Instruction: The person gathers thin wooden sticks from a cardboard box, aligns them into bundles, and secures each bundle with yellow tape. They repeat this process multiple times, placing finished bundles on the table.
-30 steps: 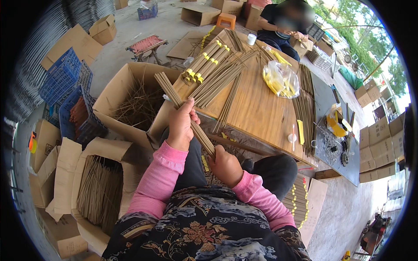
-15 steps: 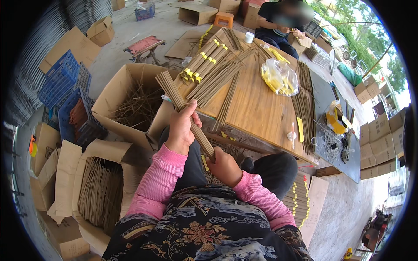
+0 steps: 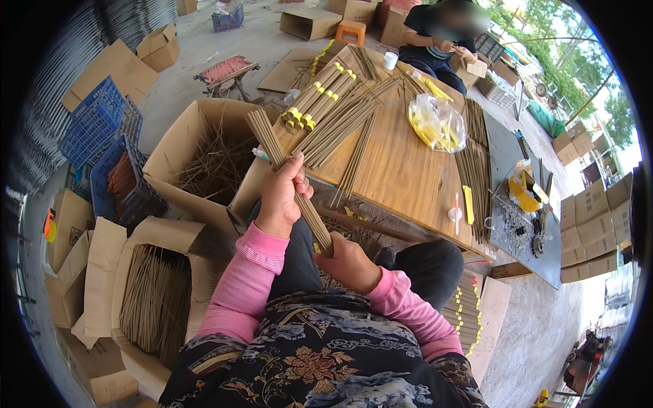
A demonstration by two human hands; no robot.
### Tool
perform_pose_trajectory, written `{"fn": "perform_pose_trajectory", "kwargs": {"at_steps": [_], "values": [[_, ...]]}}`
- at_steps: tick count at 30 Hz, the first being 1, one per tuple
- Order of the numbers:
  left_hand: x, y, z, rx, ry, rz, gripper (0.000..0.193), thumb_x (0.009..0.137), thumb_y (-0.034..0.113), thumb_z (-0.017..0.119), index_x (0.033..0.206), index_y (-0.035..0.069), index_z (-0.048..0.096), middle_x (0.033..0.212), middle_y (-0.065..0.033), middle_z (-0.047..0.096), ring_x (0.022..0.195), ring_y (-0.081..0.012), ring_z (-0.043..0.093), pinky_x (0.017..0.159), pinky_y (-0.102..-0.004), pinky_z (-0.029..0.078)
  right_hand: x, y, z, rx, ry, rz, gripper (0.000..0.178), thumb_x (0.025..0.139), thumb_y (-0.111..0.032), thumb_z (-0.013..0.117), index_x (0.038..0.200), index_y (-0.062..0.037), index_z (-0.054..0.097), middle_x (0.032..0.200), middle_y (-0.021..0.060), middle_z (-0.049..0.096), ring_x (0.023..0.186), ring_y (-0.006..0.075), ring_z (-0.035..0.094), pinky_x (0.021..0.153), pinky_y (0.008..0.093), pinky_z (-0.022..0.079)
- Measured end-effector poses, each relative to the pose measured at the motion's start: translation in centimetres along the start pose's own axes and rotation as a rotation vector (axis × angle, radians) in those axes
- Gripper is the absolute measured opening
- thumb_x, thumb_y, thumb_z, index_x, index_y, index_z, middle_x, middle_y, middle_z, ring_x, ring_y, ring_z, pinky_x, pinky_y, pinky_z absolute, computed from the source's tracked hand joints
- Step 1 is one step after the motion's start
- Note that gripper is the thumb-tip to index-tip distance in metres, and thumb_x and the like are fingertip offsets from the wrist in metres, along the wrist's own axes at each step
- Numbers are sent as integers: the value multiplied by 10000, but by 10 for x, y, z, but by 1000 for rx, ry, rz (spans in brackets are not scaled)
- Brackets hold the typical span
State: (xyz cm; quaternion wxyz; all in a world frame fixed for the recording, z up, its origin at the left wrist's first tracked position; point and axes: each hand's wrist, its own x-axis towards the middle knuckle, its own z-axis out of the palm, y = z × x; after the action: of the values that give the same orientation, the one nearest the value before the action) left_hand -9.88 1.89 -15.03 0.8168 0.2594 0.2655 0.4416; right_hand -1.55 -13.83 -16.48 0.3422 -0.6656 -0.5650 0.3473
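A bundle of thin brown sticks (image 3: 265, 138), which look like incense sticks, slants over my lap. My left hand (image 3: 280, 198) is wrapped round its middle, thumb lying along the top. At the lower end, my right hand (image 3: 352, 264) closes on the sticks, its palm covering their tips. The upper end fans slightly beside the wooden table (image 3: 391, 177). Loose sticks (image 3: 343, 126) lie on that table near the bundle. Next to them rest several tied bundles (image 3: 320, 96) with yellow bands.
At my left stand an open carton of tangled sticks (image 3: 214, 163), another carton of sticks (image 3: 155, 299) and blue crates (image 3: 95, 126). A plastic bag of yellow strips (image 3: 439, 122) lies on the table. Across it sits a co-worker (image 3: 435, 41), hands raised. Banded bundles (image 3: 464, 309) lie at lower right.
Both hands keep hold of the sticks. My left hand and the bundle have shifted very slightly, and the co-worker's hands have moved a little.
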Motion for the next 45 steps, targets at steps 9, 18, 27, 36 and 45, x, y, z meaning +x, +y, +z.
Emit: {"fn": "perform_pose_trajectory", "kwargs": {"at_steps": [9,18,27,36,45], "values": [[-3,10,14,-4,-72,23,222,818,221,604,677,123,462,535,38,421,422,-66,385,412,-226,341,8,-9,-16,521,-254,152,165,840,-145,552,739,-68,446,547,25,477,387,123,477,357,246,405],[14,33,-3,-305,-355,-46,190,876,241,522,760,92,497,513,32,402,405,-74,359,403,-218,328,-2,-15,-19,1129,-599,377,187,835,-137,566,781,-69,400,504,-15,413,355,68,395,316,221,351],[16,30,2,68,148,200,195,789,204,632,698,104,491,550,19,441,438,-87,413,429,-252,368,1,10,4,-336,239,-176,248,785,-187,590,831,-4,429,592,214,515,532,369,542,449,407,434],[37,45,-29,-321,-263,-24,219,815,219,609,681,127,463,531,38,392,439,-83,358,441,-241,333,-7,-12,-22,1172,-626,449,151,827,-83,554,783,-75,410,506,-34,380,353,54,362,310,197,328],[38,37,-26,-15,189,174,172,789,181,619,714,106,483,560,27,422,463,-87,396,439,-255,350,-1,9,5,-377,160,-96,250,762,-164,589,838,1,418,625,229,539,578,397,546,510,416,462]]}}
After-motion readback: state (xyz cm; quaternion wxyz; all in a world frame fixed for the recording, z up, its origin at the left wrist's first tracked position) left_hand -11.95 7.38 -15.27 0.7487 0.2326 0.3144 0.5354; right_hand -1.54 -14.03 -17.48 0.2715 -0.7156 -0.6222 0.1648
